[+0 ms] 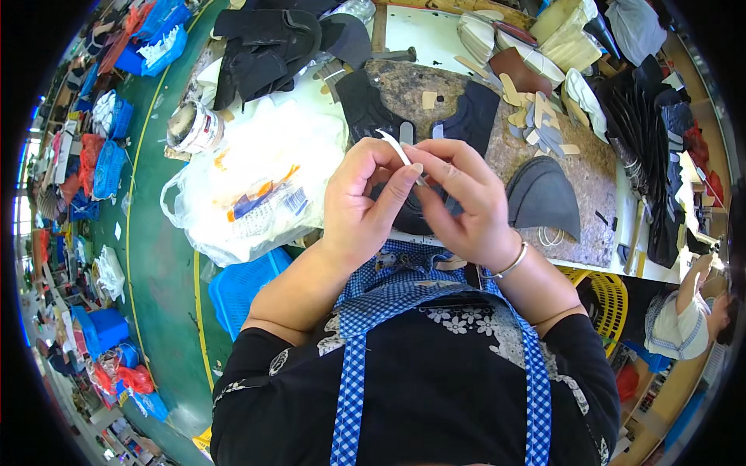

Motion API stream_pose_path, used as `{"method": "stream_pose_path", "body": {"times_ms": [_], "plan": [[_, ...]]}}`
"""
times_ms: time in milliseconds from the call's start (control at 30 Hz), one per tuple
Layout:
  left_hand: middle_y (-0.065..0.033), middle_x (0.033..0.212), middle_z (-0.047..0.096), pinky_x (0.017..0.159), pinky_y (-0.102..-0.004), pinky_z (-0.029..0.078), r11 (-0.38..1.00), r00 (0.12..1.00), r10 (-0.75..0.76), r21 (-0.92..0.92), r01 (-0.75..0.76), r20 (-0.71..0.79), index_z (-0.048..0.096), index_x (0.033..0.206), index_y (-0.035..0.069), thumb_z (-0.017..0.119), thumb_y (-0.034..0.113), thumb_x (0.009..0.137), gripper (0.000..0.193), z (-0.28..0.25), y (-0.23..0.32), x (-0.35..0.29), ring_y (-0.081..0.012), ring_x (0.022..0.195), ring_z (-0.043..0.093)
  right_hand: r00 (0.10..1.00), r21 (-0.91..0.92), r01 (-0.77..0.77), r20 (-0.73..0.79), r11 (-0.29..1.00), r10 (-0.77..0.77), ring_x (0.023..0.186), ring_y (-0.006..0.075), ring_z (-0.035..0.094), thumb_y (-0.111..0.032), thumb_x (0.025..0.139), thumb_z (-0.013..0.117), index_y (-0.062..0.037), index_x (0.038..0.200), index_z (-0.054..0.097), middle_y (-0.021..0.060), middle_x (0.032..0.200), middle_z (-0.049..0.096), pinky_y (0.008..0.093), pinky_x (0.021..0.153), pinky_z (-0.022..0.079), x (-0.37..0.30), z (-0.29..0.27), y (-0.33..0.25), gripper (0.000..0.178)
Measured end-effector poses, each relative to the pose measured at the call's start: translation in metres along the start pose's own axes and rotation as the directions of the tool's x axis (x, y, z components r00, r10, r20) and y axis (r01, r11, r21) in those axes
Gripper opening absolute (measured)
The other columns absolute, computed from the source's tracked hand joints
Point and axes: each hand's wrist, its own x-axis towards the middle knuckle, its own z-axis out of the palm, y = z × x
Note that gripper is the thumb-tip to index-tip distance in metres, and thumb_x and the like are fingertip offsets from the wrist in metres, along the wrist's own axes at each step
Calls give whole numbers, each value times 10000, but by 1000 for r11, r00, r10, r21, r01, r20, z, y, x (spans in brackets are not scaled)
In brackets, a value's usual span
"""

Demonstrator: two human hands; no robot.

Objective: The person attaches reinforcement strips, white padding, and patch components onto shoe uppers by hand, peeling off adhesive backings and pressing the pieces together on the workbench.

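My left hand (359,203) and my right hand (468,198) meet in front of my chest, above the near edge of the worktable. Between their fingertips is a thin white strip (394,146), its forked far end sticking up past the left thumb. Thumb and fingers of both hands are pinched together on it, and its lower end is hidden by them. Just beyond lies a black cut piece of shoe upper (475,113) with small grey tabs. Partly behind my hands is another dark piece. Right of the right hand rests a dark grey curved piece (545,198).
A white plastic bag (264,182) and a glue-stained tub (194,128) stand on the left. Small grey and beige tabs (536,128) lie scattered on the stained board. Black pieces (268,50) are piled at the far left. Below the table are a blue basket (247,287) and a yellow basket (610,299).
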Motion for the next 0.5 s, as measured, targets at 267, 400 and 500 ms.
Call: {"method": "stream_pose_path", "body": {"times_ms": [267,400,500], "plan": [[-48,796,559,660,-222,435,961,982,94,242,-132,162,553,853,9,573,17,849,22,-5,0,1,-109,740,547,839,608,-515,214,604,500,834,102,587,-42,769,680,-9,906,672,94,930,641,207,650,483,0,-20,10,141],[-74,814,563,663,-243,435,992,998,-17,130,8,68,567,839,5,562,-3,841,9,3,7,-4,-144,721,551,868,550,-473,157,689,470,855,93,584,-43,767,684,-9,926,665,76,974,621,189,671,486,-3,-16,9,164],[-88,824,563,660,-257,437,997,997,-60,41,58,55,562,828,0,554,-21,831,22,6,7,-4,-170,708,553,893,469,-426,81,774,442,846,99,589,-40,755,695,-15,933,662,66,976,609,197,682,497,-4,-12,6,183]]}}
